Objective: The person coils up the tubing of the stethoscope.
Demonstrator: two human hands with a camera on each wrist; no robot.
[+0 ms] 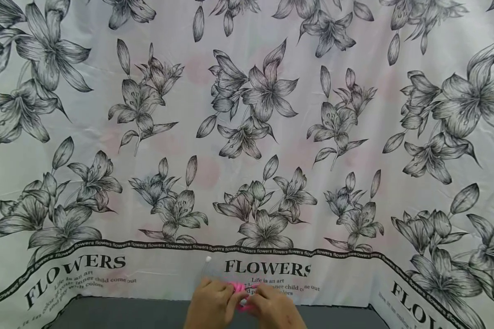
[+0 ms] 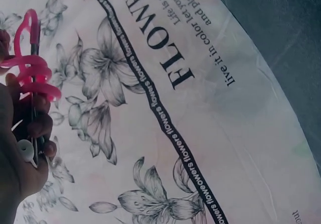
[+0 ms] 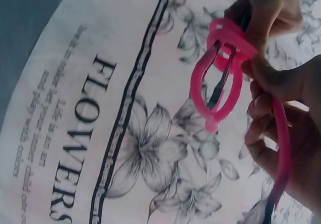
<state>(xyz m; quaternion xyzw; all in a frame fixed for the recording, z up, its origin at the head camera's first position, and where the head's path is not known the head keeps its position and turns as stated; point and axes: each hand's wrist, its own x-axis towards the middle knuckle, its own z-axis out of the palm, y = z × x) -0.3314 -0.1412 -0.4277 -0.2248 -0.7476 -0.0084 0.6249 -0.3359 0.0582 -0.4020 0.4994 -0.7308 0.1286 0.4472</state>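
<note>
Thick, glossy pink cord is wound in loops around a thin grey knitting needle. My left hand grips this needle, and its white end knob sticks up past the knuckles in the head view. Close beside it, my right hand pinches the cord near the coils, fingertips right at the loops. In the right wrist view two slim grey prongs show inside the large hanging loop, and a length of cord runs down past the right fingers. The hands partly hide the coils in the head view.
A white cloth with grey lily drawings and "FLOWERS" lettering hangs behind the hands and extends to both sides. A black printed band crosses it. Below lies a dark grey surface at the bottom of the head view.
</note>
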